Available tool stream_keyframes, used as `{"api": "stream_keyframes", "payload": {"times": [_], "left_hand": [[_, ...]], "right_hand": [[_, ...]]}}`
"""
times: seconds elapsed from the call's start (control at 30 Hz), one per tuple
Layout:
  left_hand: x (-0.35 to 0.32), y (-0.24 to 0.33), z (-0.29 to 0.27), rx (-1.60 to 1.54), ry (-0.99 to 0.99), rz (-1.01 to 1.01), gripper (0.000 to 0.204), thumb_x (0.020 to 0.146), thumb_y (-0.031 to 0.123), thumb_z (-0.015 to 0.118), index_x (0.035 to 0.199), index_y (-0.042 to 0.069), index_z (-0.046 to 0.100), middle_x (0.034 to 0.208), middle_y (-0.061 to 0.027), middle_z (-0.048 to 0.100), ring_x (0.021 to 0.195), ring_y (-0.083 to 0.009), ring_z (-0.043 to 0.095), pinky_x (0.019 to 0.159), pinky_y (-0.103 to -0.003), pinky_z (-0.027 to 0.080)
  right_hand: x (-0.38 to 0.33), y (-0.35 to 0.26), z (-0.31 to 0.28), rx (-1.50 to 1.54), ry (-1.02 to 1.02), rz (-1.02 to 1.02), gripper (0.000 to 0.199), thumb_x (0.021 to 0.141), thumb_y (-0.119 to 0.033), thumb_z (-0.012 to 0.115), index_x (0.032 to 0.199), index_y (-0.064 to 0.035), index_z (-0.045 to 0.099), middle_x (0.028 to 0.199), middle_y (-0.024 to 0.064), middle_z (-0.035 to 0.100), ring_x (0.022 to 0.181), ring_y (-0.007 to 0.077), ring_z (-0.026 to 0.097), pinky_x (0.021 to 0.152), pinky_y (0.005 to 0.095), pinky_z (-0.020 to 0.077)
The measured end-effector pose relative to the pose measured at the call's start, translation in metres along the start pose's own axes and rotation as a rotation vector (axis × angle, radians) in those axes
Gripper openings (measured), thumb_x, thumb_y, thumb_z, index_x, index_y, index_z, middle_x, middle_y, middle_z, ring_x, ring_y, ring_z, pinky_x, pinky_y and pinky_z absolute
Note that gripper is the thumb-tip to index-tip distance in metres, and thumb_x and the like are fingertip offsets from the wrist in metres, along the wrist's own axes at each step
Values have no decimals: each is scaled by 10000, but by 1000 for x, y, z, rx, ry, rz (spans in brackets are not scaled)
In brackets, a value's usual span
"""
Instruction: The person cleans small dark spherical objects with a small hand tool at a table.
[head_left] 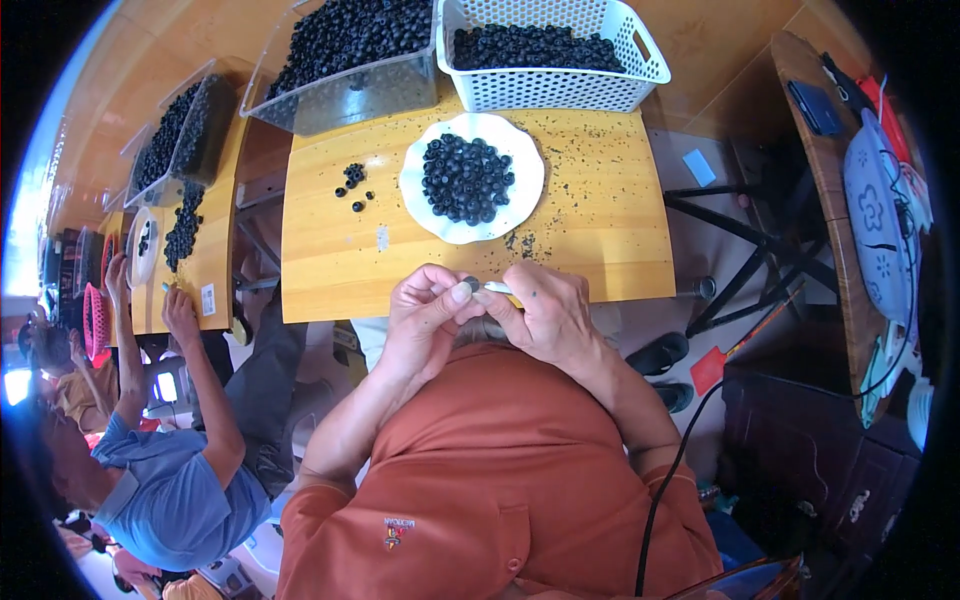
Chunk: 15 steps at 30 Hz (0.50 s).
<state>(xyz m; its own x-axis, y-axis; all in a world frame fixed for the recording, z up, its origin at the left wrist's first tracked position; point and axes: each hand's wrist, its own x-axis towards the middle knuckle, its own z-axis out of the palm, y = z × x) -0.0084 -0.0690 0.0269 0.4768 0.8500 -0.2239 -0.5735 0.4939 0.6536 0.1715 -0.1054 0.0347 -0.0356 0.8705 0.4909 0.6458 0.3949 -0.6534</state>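
Between the thumb and fingers of my left hand (428,312) is a small round black part (471,283), perhaps rubber. My right hand (552,315) grips a slim tool with a white end (497,287), its tip brought up against the black part. Both hands meet just over the table's near edge. Beyond them, a white scalloped plate (472,232) carries a heap of similar black parts (468,180). A few loose black parts (352,176) lie left of the plate. Dark crumbs (522,240) are scattered on the wood beside it.
At the table's (340,270) back stand a clear bin (350,105) and a white perforated basket (560,90), both holding many black parts. Leftward, a person in blue (180,500) works at another table (215,255). A wooden stand (800,110) and black metal legs (750,230) are rightward.
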Motion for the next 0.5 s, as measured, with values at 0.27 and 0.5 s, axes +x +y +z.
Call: {"api": "stream_keyframes", "payload": {"times": [0.27, 0.5], "left_hand": [[2, -7, -2, -6, 19, -1, 58, 916, 9, 638, 957, 34, 607, 969, -81, 664, 832, -158, 673, 787, -299, 602], [7, -7, 1, 0, 166, 14, 197, 940, 28, 611, 1138, 35, 608, 975, -39, 652, 872, -132, 644, 815, -313, 590]], "right_hand": [[-6, 8, 3, 15, 14, -35, 334, 877, -278, 711, 726, -41, 531, 651, 117, 560, 542, 298, 586, 466, 395, 439], [-7, 17, 4, 160, 82, 75, 297, 910, -275, 671, 790, -27, 561, 689, 143, 576, 576, 337, 589, 513, 414, 455]]}}
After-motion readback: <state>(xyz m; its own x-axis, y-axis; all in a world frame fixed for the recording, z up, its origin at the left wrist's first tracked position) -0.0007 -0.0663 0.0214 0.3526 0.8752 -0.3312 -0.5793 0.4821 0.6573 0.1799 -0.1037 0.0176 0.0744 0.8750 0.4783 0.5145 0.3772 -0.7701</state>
